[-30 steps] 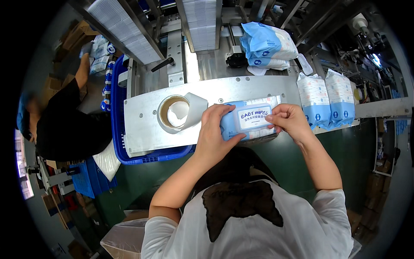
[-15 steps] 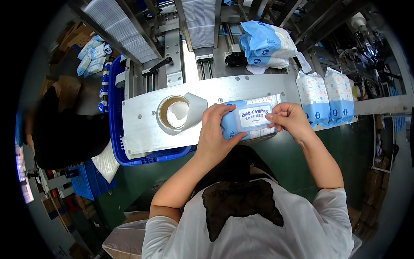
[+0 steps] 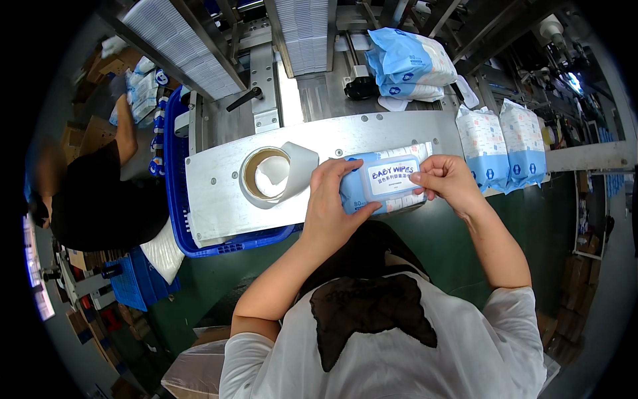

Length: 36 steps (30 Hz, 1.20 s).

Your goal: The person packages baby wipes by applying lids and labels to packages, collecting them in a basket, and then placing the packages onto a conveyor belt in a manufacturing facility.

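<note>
A blue and white wet-wipe pack [image 3: 355,194] with a pale plastic lid [image 3: 392,178] lies at the front edge of the metal plate [image 3: 219,223]. My left hand [image 3: 330,203] grips its left end, thumb along the near side and fingers over the far side. At the right edge of the lid, my right hand [image 3: 444,183] is closed, with the thumb pressed on the lid and the other fingers curled. What lies under those fingertips is hidden. Left of the pack stands a roll of whitish tape or labels [image 3: 302,165], its core facing up.
Two upright wipe packs [image 3: 482,146] stand to the right. Stacked packs [image 3: 409,63] lie on the machine behind. Tall stacks of white pieces [image 3: 306,33] stand between metal posts. A blue basket [image 3: 174,193] sits under the plate's left end. Another person [image 3: 109,193] works at far left.
My hands and the pack have hardly moved. At far left, the other person's arm now reaches up to the packs there. The whole view has shifted slightly.
</note>
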Available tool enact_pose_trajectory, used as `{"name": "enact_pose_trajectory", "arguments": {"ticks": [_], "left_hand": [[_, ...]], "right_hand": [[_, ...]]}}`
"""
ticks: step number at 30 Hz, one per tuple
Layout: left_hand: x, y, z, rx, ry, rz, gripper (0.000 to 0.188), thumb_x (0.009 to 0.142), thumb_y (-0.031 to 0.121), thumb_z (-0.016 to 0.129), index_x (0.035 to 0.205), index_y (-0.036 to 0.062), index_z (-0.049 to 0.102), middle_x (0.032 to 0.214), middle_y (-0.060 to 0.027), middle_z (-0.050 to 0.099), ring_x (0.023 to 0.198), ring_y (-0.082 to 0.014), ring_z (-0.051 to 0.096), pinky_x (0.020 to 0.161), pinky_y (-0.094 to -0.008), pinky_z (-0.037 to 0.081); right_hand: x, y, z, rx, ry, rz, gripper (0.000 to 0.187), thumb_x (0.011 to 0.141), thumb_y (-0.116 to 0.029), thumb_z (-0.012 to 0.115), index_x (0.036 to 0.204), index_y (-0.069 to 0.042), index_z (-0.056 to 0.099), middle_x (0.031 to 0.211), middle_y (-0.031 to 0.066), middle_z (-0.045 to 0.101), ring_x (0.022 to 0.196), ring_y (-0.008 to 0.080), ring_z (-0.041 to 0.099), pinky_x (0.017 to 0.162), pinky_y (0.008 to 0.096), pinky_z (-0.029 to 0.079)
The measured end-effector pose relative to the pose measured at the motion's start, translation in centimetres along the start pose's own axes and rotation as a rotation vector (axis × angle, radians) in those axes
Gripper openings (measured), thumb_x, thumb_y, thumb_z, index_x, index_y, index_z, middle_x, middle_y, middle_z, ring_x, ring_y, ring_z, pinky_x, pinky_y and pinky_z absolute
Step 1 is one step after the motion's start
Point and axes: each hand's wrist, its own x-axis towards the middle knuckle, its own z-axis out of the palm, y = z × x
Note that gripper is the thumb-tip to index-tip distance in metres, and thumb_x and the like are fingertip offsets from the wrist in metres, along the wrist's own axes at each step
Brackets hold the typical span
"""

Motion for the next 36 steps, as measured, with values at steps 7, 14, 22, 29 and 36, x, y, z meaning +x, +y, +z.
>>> {"name": "enact_pose_trajectory", "arguments": {"ticks": [7, 14, 22, 29, 36], "left_hand": [[0.0, -0.4, 0.4, -0.072, 0.046, 0.015, 0.069, 0.056, 0.006, 0.082, 0.115, 0.0035, 0.046, 0.112, -0.0133, 0.05, 0.108, -0.0326, 0.045, 0.088, -0.0397, 0.042], [0.1, 0.0, 0.1, -0.004, 0.014, 0.017, 0.068, 0.058, 0.007, 0.082, 0.115, 0.0022, 0.044, 0.113, -0.0127, 0.052, 0.111, -0.0306, 0.045, 0.091, -0.0378, 0.042], [-0.1, -0.1, 0.1, -0.009, 0.014, -0.002, 0.069, 0.058, 0.008, 0.082, 0.114, 0.0015, 0.043, 0.113, -0.0124, 0.053, 0.112, -0.0297, 0.044, 0.093, -0.037, 0.042], [-0.1, 0.4, -0.4, 0.198, -0.077, 0.137, 0.048, 0.068, 0.011, 0.074, 0.114, 0.0125, 0.059, 0.121, -0.013, 0.047, 0.114, -0.0329, 0.04, 0.094, -0.0407, 0.038], [-0.1, 0.8, 0.0, 0.311, -0.165, 0.169, 0.037, 0.075, 0.014, 0.068, 0.112, 0.0193, 0.065, 0.124, -0.0127, 0.044, 0.116, -0.0356, 0.037, 0.097, -0.0436, 0.035]], "right_hand": [[0.1, 0.1, -0.1, -0.004, -0.005, -0.004, 0.013, 0.079, -0.009, 0.069, 0.081, 0.001, 0.062, 0.065, 0.005, 0.062, 0.055, 0.0075, 0.058, 0.048, 0.0177, 0.042], [0.1, -0.2, -0.1, -0.013, -0.008, 0.011, 0.013, 0.078, -0.009, 0.07, 0.082, 0.002, 0.062, 0.067, 0.0068, 0.063, 0.056, 0.0087, 0.057, 0.049, 0.0184, 0.041], [0.0, -0.2, 0.1, -0.019, 0.007, 0.018, 0.014, 0.078, -0.009, 0.07, 0.083, 0.002, 0.063, 0.067, 0.0066, 0.063, 0.055, 0.0083, 0.057, 0.049, 0.0175, 0.041], [-0.1, -0.4, 0.2, -0.035, -0.001, 0.013, 0.014, 0.078, -0.01, 0.069, 0.081, 0.002, 0.062, 0.067, 0.0074, 0.064, 0.053, 0.007, 0.054, 0.048, 0.0176, 0.04], [-0.1, -1.2, 0.6, -0.572, 0.076, -0.184, 0.02, 0.076, -0.013, 0.072, 0.073, 0.0, 0.057, 0.056, 0.0048, 0.058, 0.05, 0.0074, 0.054, 0.044, 0.0228, 0.038]]}}
